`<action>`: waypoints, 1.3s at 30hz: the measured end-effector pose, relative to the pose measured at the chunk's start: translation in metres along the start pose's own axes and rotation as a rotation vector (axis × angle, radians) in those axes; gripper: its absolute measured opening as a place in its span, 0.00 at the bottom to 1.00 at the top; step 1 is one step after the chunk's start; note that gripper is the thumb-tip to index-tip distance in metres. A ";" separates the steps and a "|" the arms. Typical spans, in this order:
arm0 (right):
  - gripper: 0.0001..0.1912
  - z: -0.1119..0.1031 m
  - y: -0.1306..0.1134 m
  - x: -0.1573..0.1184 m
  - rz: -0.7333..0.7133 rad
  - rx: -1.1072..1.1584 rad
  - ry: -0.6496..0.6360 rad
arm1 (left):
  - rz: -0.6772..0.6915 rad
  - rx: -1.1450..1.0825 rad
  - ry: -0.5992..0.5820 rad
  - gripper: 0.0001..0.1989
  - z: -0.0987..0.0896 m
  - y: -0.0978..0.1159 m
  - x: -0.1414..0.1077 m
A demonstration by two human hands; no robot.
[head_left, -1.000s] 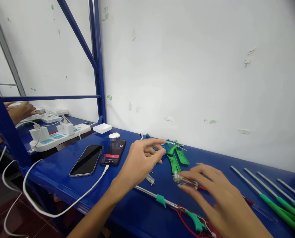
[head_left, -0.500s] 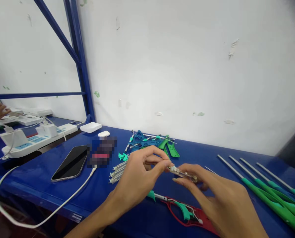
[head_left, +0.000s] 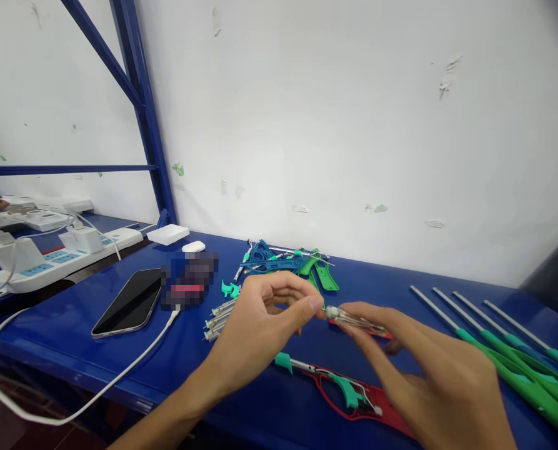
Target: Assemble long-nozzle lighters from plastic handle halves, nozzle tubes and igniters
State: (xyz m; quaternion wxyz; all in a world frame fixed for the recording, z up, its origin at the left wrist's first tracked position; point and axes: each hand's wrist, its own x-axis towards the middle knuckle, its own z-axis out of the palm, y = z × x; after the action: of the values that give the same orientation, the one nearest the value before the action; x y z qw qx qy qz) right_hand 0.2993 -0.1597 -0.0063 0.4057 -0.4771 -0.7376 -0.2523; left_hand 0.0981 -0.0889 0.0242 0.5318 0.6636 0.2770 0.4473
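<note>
Fine work at the pale end of a clear lighter tank (head_left: 353, 319)

The right hand (head_left: 428, 362) grips the tank between thumb and fingers, above the middle of the blue table (head_left: 372, 284). At its pale end, the left hand (head_left: 274, 312) has thumb and forefinger pinched together; whether a small part lies between them I cannot tell.

Toward the table's front edge lies a red handle half (head_left: 375, 397) with a teal trigger (head_left: 347, 389). Slim metal parts (head_left: 219, 322) lie just left of the left hand, blue handle shells (head_left: 276, 267) near the back edge, green lighters (head_left: 498, 365) toward the right end.

The step in hand looks like fitting or adjusting something at the tank's end. The next move probably calls for a steady right grip and careful fingertip alignment from the left.
</note>
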 end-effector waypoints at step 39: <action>0.04 0.003 -0.002 0.006 -0.041 -0.015 0.131 | -0.144 -0.248 0.022 0.17 0.007 -0.004 -0.009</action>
State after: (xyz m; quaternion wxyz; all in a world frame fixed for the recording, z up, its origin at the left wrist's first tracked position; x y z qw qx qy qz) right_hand 0.2950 -0.1556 -0.0030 0.4444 -0.4472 -0.7173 -0.2968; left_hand 0.1013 -0.0985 0.0171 0.6375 0.5662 0.2722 0.4460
